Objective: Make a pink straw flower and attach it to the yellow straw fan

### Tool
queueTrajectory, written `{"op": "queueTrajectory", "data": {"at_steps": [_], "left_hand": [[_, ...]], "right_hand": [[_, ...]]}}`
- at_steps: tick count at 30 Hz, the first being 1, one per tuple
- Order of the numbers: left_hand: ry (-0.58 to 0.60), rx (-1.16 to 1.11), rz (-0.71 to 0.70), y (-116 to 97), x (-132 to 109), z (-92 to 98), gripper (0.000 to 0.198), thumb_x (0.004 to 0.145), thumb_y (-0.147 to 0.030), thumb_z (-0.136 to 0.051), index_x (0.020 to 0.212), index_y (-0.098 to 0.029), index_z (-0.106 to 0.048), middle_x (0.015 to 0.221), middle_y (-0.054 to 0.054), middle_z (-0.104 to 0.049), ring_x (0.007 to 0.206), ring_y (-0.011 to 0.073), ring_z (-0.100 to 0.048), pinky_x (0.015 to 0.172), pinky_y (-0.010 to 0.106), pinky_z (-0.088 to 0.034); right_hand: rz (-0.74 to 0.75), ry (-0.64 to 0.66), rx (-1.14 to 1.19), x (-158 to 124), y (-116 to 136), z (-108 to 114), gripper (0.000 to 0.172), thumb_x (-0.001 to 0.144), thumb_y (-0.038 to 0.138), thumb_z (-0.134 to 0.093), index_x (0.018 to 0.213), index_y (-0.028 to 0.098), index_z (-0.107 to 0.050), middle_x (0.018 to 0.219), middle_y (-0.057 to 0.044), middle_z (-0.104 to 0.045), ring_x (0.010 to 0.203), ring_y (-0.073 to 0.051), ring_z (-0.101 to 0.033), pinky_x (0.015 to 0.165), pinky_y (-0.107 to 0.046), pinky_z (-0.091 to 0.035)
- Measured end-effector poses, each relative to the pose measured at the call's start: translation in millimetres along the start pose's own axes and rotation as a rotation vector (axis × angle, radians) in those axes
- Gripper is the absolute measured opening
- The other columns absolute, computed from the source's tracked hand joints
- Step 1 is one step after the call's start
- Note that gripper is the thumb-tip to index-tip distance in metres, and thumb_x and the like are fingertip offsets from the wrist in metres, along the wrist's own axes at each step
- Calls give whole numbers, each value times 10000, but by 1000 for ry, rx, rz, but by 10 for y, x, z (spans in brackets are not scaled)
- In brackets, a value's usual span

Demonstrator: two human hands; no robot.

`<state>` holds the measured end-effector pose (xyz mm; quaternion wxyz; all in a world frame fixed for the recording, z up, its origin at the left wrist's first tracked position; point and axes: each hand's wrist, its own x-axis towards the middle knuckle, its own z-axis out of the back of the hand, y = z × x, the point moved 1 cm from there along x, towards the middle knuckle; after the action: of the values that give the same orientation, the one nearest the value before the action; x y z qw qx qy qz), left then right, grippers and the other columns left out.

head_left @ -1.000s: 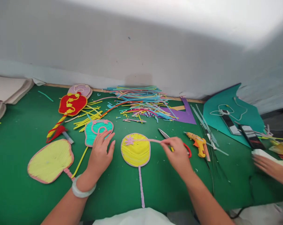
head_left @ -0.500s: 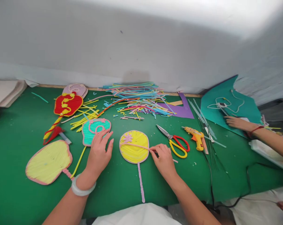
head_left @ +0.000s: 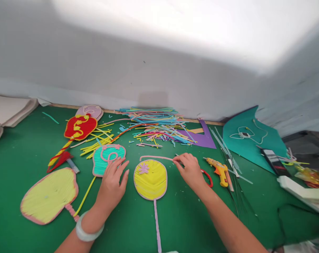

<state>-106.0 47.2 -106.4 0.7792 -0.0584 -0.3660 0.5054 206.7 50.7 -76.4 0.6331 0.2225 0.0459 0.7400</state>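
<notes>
A pink pipe cleaner (head_left: 156, 157) with a bent far end is pinched in my right hand (head_left: 189, 172), just above the round yellow fan (head_left: 151, 182). That fan has a lilac rim, a lilac flower (head_left: 144, 168) and a thin lilac handle (head_left: 157, 225). To its left, my left hand (head_left: 113, 182) lies with fingers apart over the lower right edge of the teal fan (head_left: 103, 163), which carries a pink curl. Scissors are mostly covered by my right hand; a red handle loop (head_left: 209, 178) shows.
A yellow glue gun (head_left: 221, 172) lies at right beside clear sticks (head_left: 228, 149). Pipe cleaners (head_left: 154, 119) are heaped by the wall. A pale yellow fan (head_left: 50, 196) and a red fan (head_left: 81, 126) lie left. A teal sheet (head_left: 251, 140) and phone (head_left: 274, 161) are farther right.
My right hand has lifted the pink pipe cleaner off the yellow fan and away toward the wall, now over the scissors. Another person's hand has left the teal sheet. The view has tilted up.
</notes>
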Motion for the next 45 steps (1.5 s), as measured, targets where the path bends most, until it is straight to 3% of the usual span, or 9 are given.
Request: {"op": "queueTrajectory", "data": {"at_steps": [5, 10, 16, 21, 25, 29, 34, 39, 45], "left_hand": [[0, -4, -5, 18, -14, -34, 338, 961, -232, -488, 1294, -219, -542, 1296, 113, -587, 1252, 281, -524, 1085, 531, -409], [-6, 16, -15, 48, -28, -52, 347, 959, -235, -492, 1301, -204, -539, 1299, 119, -586, 1249, 284, -524, 1087, 524, -404], [-19, 42, -11, 67, -33, -49, 349, 958, -236, -499, 1304, -204, -534, 1307, 119, -586, 1270, 291, -508, 1096, 526, -390], [-23, 36, -10, 42, -16, -17, 354, 956, -206, -503, 1309, -193, -525, 1298, 126, -585, 1250, 281, -521, 1098, 533, -389], [-23, 14, -3, 35, -7, -6, 338, 950, -203, -514, 1287, -197, -542, 1289, 127, -590, 1252, 288, -518, 1089, 536, -400], [-34, 2, 14, 25, 10, 23, 329, 946, -189, -516, 1273, -203, -554, 1282, 123, -597, 1257, 290, -518, 1087, 537, -406], [-44, -26, 26, -86, 41, 125, 335, 939, -156, -522, 1269, -202, -557, 1282, 121, -603, 1274, 282, -513, 1099, 539, -401], [-32, -51, -18, -342, 25, 212, 358, 927, -117, -531, 1273, -210, -549, 1296, 114, -601, 1296, 267, -506, 1124, 546, -371], [43, -49, -31, -530, -146, 106, 380, 916, -100, -535, 1286, -190, -538, 1317, 121, -589, 1316, 265, -485, 1131, 541, -361]], "right_hand": [[-18, -6, -138, 884, -156, -130, 196, 958, 313, -528, 1060, 265, -688, 1056, -65, -680, 1045, -242, -578, 910, -378, -401], [-244, 15, -285, 1597, -538, -204, 263, 984, 284, -476, 1113, 145, -657, 1169, -160, -630, 1125, -283, -553, 949, -462, -434], [-300, 243, -364, 1807, -848, -262, 343, 940, 357, -591, 1229, 174, -572, 1238, -82, -596, 1044, -221, -622, 875, -422, -545], [-207, 183, -487, 1734, -773, -88, 352, 941, 357, -589, 1240, 171, -564, 1242, -88, -593, 1044, -217, -623, 873, -430, -546], [-92, 52, -598, 1549, -667, 301, 268, 987, 312, -486, 1163, 145, -599, 1142, -112, -637, 1067, -228, -588, 937, -436, -462], [-64, -3, -676, 989, -671, 854, 275, 956, 230, -399, 905, 142, -654, 868, -142, -666, 911, -260, -561, 850, -436, -330], [-141, -431, -619, -21, -478, 1289, 370, 949, 466, -419, 860, 215, -676, 828, -120, -673, 836, -297, -580, 695, -410, -375], [-171, -184, 65, -698, 57, 602, 303, 916, 517, -524, 847, 265, -678, 847, -46, -689, 796, -236, -629, 713, -373, -469], [-178, -45, 167, -867, 433, -187, 213, 957, 372, -522, 872, 236, -661, 815, -34, -675, 782, -212, -600, 747, -362, -426]]}}
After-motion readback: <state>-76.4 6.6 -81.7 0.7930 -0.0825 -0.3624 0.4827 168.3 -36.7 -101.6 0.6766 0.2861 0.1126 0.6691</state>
